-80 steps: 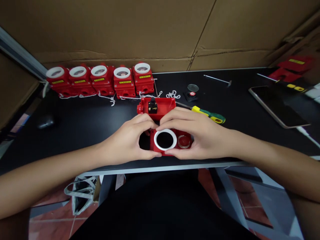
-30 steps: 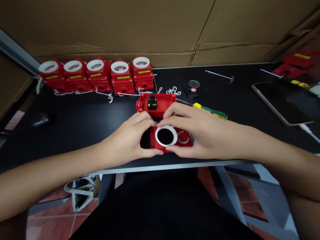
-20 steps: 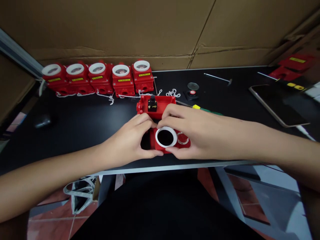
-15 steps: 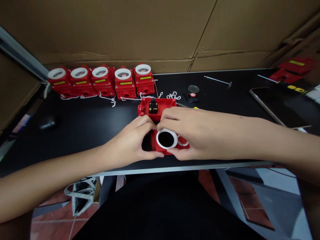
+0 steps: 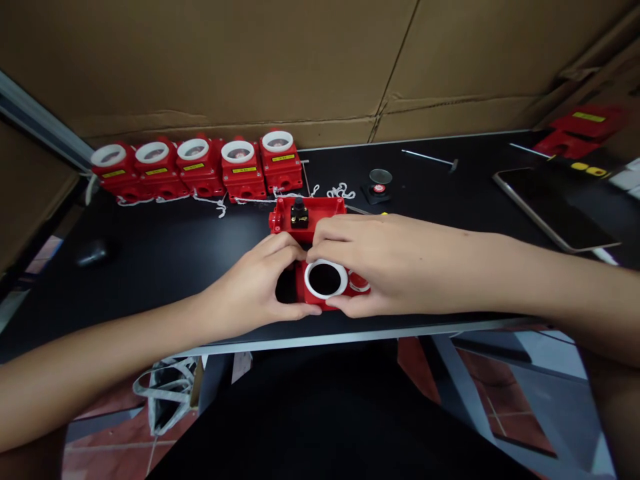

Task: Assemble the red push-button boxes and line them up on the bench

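A red housing cover (image 5: 301, 280) lies near the table's front edge, with a white ring (image 5: 342, 291) around a dark round opening on it. My left hand (image 5: 255, 283) grips the cover's left side, thumb at the front and fingers at the back. Around the white ring curl the thumb and fingers of my right hand (image 5: 363, 263), closed on it from the right. Just behind stands the open red box base (image 5: 327, 212), holding a black switch block (image 5: 299, 215). Parts of the cover are hidden under my fingers.
Several finished-looking red boxes (image 5: 243, 181) with white rings stand at the back left, white cord before them. A black mouse (image 5: 93, 252) lies left. To the right are a small glass disc (image 5: 381, 176), a T-handled tool (image 5: 427, 157), a phone (image 5: 555, 210) and a screwdriver (image 5: 583, 168).
The whole view has shifted slightly, so things appear a little further left. Both hands keep the same hold on the cover and ring.
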The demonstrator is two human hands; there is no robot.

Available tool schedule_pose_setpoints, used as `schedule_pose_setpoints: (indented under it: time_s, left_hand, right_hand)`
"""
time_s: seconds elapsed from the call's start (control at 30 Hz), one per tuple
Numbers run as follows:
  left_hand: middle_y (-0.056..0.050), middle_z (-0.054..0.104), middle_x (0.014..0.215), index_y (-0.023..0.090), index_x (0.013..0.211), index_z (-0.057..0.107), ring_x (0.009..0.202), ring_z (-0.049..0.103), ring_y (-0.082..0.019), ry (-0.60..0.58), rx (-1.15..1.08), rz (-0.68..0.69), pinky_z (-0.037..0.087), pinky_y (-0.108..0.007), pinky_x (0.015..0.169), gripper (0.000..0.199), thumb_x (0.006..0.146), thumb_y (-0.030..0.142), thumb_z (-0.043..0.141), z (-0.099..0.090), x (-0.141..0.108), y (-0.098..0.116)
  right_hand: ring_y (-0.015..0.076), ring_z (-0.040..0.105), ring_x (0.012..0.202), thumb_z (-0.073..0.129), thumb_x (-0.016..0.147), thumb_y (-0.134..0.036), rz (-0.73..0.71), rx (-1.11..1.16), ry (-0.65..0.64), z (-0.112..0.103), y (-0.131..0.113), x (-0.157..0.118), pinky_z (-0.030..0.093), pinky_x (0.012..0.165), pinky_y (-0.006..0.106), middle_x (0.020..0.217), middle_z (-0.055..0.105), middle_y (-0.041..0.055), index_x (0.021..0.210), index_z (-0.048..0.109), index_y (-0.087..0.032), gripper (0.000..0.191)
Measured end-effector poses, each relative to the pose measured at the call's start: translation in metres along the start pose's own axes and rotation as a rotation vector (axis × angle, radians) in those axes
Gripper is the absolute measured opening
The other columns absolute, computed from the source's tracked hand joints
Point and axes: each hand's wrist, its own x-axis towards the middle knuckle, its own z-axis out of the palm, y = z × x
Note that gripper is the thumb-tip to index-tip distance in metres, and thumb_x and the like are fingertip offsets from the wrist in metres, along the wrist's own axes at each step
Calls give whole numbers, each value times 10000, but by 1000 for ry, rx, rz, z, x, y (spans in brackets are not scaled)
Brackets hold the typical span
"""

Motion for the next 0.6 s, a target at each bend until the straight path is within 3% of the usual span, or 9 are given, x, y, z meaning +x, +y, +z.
schedule_pose_setpoints:
  time_s: [0.27,0.43,0.53,0.6]
  left_hand:
    - [-89,762,1268,204,1247,732,1120,761,-299,-1,12,7,669,-457,1033,497,970,516,1002,0,0,2]
    - [-89,762,1287,206,1249,738,1150,766,-300,-6,-4,9,673,-457,1084,476,973,500,991,-1,1,4]
    - [-88,755,1281,209,1241,739,1156,765,-300,-5,1,1,674,-459,1091,455,982,501,974,-1,1,3]
    - [-87,748,1266,208,1249,738,1143,763,-302,-2,9,-6,677,-468,1078,469,986,519,969,0,1,2]
  right_hand:
    - [189,659,901,790,1086,-360,-62,-96,59,3,3,-1,503,787,325,1158,784,147,1175,838,-76,301]
    - [261,716,927,744,1113,-669,67,-229,34,7,-1,3,547,837,382,1036,773,142,1172,835,-86,593]
    - [303,744,994,720,1088,-786,53,-297,30,6,-1,1,585,914,438,1136,783,178,1248,818,-67,744]
    - [291,742,1004,756,1088,-731,-20,-264,22,3,2,-3,592,918,439,1232,777,186,1316,799,-66,705]
